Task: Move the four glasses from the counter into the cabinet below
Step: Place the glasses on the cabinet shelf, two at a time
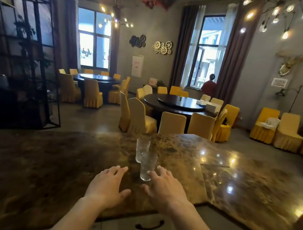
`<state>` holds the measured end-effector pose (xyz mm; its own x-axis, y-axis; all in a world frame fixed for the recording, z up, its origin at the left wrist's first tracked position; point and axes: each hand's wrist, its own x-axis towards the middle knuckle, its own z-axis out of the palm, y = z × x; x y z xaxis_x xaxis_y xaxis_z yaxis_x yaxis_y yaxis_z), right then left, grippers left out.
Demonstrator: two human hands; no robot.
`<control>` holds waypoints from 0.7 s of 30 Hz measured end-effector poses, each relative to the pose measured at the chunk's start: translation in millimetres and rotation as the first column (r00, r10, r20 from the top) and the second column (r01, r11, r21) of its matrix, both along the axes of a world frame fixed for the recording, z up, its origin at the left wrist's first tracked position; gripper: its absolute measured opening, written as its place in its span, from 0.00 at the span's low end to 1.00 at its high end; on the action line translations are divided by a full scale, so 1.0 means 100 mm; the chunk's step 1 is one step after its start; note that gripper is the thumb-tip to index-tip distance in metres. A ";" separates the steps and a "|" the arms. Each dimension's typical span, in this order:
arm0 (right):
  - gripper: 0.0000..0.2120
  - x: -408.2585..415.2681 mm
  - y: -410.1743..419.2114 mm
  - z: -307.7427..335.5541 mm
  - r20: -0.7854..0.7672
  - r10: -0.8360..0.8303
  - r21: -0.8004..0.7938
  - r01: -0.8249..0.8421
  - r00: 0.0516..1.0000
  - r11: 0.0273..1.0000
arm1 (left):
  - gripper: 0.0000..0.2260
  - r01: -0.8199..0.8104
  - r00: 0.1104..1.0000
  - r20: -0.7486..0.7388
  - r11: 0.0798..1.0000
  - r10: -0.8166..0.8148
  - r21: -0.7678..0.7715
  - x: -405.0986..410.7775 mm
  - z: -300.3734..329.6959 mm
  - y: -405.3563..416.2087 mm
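Observation:
Two clear textured glasses stand upright on the brown marble counter (48,164). The near glass (147,166) is just ahead of my hands; the far glass (142,147) stands right behind it, partly overlapped. My left hand (108,184) hovers open above the counter to the left of the near glass, fingers spread. My right hand (163,186) is open too, its fingertips at the near glass's right side, close to or touching it. Below the counter edge, a pale cabinet front with a dark handle (149,225) shows between my forearms.
The counter bends into an L on the right (251,191). Beyond it lie round dark dining tables (180,103) ringed by yellow-covered chairs. A black metal shelf frame (22,54) stands at the left. A person stands by the far window (209,85).

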<state>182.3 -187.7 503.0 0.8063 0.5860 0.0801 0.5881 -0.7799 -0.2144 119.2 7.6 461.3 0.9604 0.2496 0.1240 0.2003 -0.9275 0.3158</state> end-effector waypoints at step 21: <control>0.46 2.02 0.88 -0.62 -0.050 0.036 -0.015 -0.037 0.998 0.999 | 0.35 0.052 0.998 -0.031 0.998 -0.053 -0.026 2.42 -0.02 0.76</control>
